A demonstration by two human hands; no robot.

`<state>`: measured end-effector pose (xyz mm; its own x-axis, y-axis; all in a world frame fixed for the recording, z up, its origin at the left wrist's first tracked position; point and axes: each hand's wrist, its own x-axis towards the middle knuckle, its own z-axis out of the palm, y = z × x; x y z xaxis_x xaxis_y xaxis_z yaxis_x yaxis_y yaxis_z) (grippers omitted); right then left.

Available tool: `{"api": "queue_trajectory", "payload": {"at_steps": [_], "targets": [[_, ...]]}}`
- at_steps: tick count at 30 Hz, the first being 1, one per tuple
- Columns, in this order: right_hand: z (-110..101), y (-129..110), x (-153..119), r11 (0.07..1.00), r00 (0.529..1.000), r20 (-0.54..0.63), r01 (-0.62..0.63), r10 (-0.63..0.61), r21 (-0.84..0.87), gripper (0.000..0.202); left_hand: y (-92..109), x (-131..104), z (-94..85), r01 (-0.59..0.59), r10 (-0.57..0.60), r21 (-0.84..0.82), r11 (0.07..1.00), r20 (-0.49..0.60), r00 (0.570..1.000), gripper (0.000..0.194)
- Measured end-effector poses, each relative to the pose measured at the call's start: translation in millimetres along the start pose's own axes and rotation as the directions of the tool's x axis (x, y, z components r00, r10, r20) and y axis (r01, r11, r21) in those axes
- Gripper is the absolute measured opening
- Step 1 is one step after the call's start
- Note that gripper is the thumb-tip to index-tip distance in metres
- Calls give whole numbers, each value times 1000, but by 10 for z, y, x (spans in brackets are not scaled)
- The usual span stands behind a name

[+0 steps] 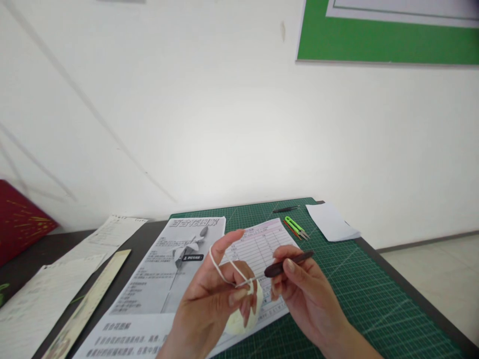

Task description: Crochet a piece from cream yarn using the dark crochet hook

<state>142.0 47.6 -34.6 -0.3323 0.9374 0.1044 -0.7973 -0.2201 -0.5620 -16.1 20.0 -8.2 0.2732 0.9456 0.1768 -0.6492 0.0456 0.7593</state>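
White yarn (220, 271) loops over the raised index finger of my left hand (213, 301). That hand's thumb and other fingers pinch the yarn near a pale yellow-white piece (239, 321), partly hidden behind the fingers. In my right hand (309, 299) is a dark brown handle (288, 264), gripped between thumb and fingers. Its thin metal tip points left and meets the yarn by my left fingers. Below both hands lie a lined form (258, 244) and a printed sheet with a flower picture (153, 279).
Green snips (294, 224), black tweezers (286, 209) and folded white paper (331, 222) lie toward the back of the green cutting mat (366, 289). At the left are a ruler (90, 301), written sheets (45, 289) and a red item (22, 219). A white wall stands behind.
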Motion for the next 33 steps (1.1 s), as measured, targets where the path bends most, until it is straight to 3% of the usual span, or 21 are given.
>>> {"api": "queue_trajectory", "payload": {"at_steps": [7,11,17,20,22,26,29,33], "targets": [[18,-49,-28,999,999,-2,33,-33,-24,10,-12,-16,28,-78,77,144,986,12,997,54],[-8,-42,-58,973,987,-19,152,-158,-175,8,-39,-41,37,-169,195,342,924,-42,980,53],[-69,47,-138,833,903,-3,395,-430,-387,10,-150,-47,89,-290,458,641,711,-110,882,46],[-88,55,-136,812,884,-22,418,-466,-407,11,-186,-46,132,-321,536,688,651,-117,836,47],[-76,35,-121,842,903,-42,381,-427,-382,8,-178,-46,152,-338,502,618,710,-108,858,49],[1,-13,-71,952,962,-88,237,-257,-193,8,-107,-44,165,-230,259,222,947,-110,960,55],[39,1,-38,997,993,-91,75,-75,-7,12,-66,-47,164,-135,137,34,990,-82,987,59],[17,61,-51,995,997,-52,-54,59,84,13,-63,-66,148,-98,96,-25,995,-51,994,66]]}}
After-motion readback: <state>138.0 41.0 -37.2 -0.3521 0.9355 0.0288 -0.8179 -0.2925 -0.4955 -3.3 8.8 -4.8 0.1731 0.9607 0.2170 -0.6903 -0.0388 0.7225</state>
